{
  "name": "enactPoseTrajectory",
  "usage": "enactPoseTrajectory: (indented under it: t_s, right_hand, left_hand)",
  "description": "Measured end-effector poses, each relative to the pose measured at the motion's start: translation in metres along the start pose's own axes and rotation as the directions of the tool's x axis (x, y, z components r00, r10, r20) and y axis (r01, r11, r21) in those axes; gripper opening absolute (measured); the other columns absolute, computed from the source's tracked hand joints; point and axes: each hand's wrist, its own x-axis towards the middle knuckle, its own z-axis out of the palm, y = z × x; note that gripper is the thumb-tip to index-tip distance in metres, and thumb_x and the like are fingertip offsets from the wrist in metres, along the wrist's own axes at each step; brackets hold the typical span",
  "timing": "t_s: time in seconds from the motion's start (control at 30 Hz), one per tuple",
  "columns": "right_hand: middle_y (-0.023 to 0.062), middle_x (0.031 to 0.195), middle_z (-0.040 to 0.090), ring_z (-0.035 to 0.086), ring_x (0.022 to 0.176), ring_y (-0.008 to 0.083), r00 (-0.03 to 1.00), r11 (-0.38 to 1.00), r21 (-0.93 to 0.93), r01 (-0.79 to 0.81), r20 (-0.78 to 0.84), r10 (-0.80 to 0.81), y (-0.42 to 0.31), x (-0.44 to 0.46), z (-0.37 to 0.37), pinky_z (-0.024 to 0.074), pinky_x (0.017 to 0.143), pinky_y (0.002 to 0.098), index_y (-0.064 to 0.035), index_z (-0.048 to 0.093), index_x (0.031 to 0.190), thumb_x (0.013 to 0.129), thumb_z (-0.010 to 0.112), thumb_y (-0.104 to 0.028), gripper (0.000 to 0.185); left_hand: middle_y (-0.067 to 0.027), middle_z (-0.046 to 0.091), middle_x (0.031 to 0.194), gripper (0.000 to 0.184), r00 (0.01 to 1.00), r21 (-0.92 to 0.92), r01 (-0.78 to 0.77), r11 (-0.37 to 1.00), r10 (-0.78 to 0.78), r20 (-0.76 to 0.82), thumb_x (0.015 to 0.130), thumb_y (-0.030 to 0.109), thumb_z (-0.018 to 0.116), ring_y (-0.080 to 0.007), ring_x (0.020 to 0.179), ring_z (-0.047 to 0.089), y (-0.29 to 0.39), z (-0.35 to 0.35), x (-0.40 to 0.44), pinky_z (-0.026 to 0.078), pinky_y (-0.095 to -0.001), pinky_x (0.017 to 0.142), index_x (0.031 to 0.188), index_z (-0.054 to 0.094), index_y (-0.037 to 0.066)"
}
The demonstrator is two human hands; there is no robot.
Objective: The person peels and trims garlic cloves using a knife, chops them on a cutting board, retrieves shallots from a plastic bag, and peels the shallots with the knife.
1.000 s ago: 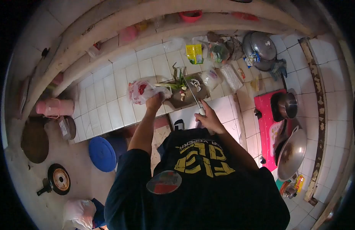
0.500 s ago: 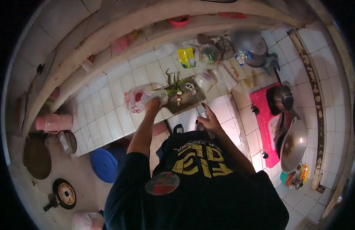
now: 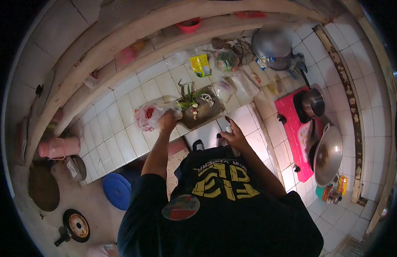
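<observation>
My left hand (image 3: 168,122) is closed on the near right edge of a clear plastic bag (image 3: 148,116) with red contents, lying on the tiled counter. My right hand (image 3: 236,136) is held in front of my body, its fingers wrapped round the white handle of what looks like a knife (image 3: 228,128); its blade hardly shows. Between and beyond the hands is a grey chopping board (image 3: 203,118). On it lie green stalks (image 3: 189,99), pale bulb pieces (image 3: 195,112) that look like garlic or shallot, and a small heap of white strips (image 3: 206,99).
A yellow packet (image 3: 200,65), a bag of greens (image 3: 227,60) and clear bags (image 3: 243,85) line the back of the counter. On the right, a pink stove (image 3: 295,132) bears a saucepan (image 3: 313,103) and a wok (image 3: 329,156). A pink flask (image 3: 59,147) stands at left.
The view has shifted slightly, so the counter items appear a little further left. Both hands keep nearly the same pose; the thin blade seen above my right hand is now harder to see.
</observation>
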Motion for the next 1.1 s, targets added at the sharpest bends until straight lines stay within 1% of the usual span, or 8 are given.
enactPoseTrajectory:
  t_s: [0.1, 0.17, 0.47, 0.67, 0.77, 0.83, 0.97, 1.1]
  right_hand:
    - [0.0101, 0.084, 0.061, 0.06, 0.068, 0.0145, 1.0, 1.0, 0.003, 0.002, 0.009, -0.002, -0.004, -0.003, -0.001, 0.0478, 0.058, 0.0293, -0.0056, 0.027, 0.145, 0.083, 0.062, -0.01, 0.071]
    - [0.0106, 0.086, 0.06, 0.059, 0.068, 0.0147, 1.0, 1.0, -0.003, -0.024, 0.008, 0.024, -0.022, -0.008, -0.002, 0.048, 0.058, 0.0297, -0.0063, 0.027, 0.145, 0.082, 0.062, -0.009, 0.073]
    - [0.0102, 0.089, 0.057, 0.058, 0.07, 0.0166, 0.958, 0.955, -0.077, -0.286, -0.025, 0.285, -0.03, -0.02, -0.007, 0.0495, 0.062, 0.0304, -0.0081, 0.026, 0.146, 0.081, 0.062, -0.006, 0.074]
    - [0.0125, 0.091, 0.061, 0.061, 0.072, 0.0188, 0.977, 0.972, -0.119, -0.202, -0.098, 0.19, 0.0, -0.014, -0.018, 0.0509, 0.065, 0.0313, -0.0085, 0.03, 0.145, 0.079, 0.062, -0.008, 0.073]
    - [0.0148, 0.089, 0.063, 0.064, 0.075, 0.0202, 1.0, 0.934, -0.358, 0.005, -0.008, -0.008, 0.036, -0.003, -0.026, 0.0518, 0.066, 0.0338, -0.0082, 0.03, 0.144, 0.078, 0.064, -0.012, 0.074]
    - [0.0168, 0.088, 0.065, 0.066, 0.076, 0.0211, 0.974, 0.962, -0.149, -0.226, -0.045, 0.222, 0.025, -0.003, -0.024, 0.0524, 0.067, 0.0357, -0.0077, 0.03, 0.144, 0.078, 0.065, -0.015, 0.075]
    - [0.0183, 0.102, 0.061, 0.062, 0.076, 0.0178, 0.988, 0.946, -0.285, -0.152, -0.04, 0.147, 0.003, -0.002, -0.024, 0.0526, 0.065, 0.0301, -0.0025, 0.028, 0.144, 0.076, 0.07, -0.021, 0.082]
    - [0.0116, 0.083, 0.061, 0.058, 0.067, 0.016, 0.978, 0.965, -0.168, -0.202, 0.016, 0.208, -0.005, -0.005, -0.02, 0.0493, 0.061, 0.0302, -0.0024, 0.027, 0.144, 0.079, 0.066, -0.016, 0.077]
  left_hand:
    - [-0.0175, 0.066, 0.102, 0.031, 0.999, 0.049, 0.02, 0.999, -0.018, -0.044, 0.076, 0.019, 0.066, -0.037, 0.096, 0.063, -0.006, 0.006, 0.004, 0.051, -0.0485, 0.079, 0.105, 0.06, 0.011]
    - [-0.0127, 0.066, 0.106, 0.047, 0.99, 0.051, 0.099, 0.994, -0.104, 0.091, 0.069, 0.041, 0.076, -0.0342, 0.101, 0.062, -0.006, 0.002, 0.008, 0.05, -0.0452, 0.083, 0.105, 0.064, 0.014]
    - [-0.0133, 0.068, 0.104, 0.028, 0.984, 0.046, 0.085, 0.995, -0.091, 0.155, 0.087, 0.034, 0.054, -0.0341, 0.098, 0.064, -0.009, 0.001, 0.016, 0.051, -0.0474, 0.082, 0.104, 0.065, 0.016]
    - [-0.0164, 0.067, 0.103, 0.033, 0.997, 0.005, 0.018, 1.0, -0.019, 0.073, 0.088, 0.038, 0.051, -0.0353, 0.097, 0.064, -0.026, 0.028, 0.029, 0.05, -0.0483, 0.081, 0.105, 0.064, 0.013]
    - [-0.0169, 0.067, 0.103, 0.033, 0.999, 0.048, 0.041, 0.998, -0.041, 0.004, 0.087, 0.038, 0.053, -0.0361, 0.096, 0.064, -0.004, 0.0, 0.02, 0.05, -0.0485, 0.082, 0.105, 0.064, 0.012]
    - [-0.0182, 0.067, 0.101, 0.032, 0.999, 0.035, 0.05, 0.998, -0.05, -0.009, 0.085, 0.037, 0.055, -0.0372, 0.094, 0.064, 0.01, -0.023, 0.012, 0.049, -0.0488, 0.082, 0.102, 0.065, 0.011]
    - [-0.0213, 0.067, 0.091, 0.028, 0.989, -0.11, 0.145, 0.983, -0.144, 0.018, 0.085, 0.03, 0.053, -0.0397, 0.09, 0.064, 0.018, -0.031, 0.008, 0.05, -0.0494, 0.077, 0.094, 0.067, 0.007]
    - [-0.0232, 0.065, 0.085, 0.029, 0.989, -0.18, 0.06, 0.982, -0.083, -0.12, 0.086, 0.028, 0.051, -0.0428, 0.082, 0.063, 0.006, -0.014, 0.002, 0.051, -0.0493, 0.07, 0.092, 0.067, 0.005]
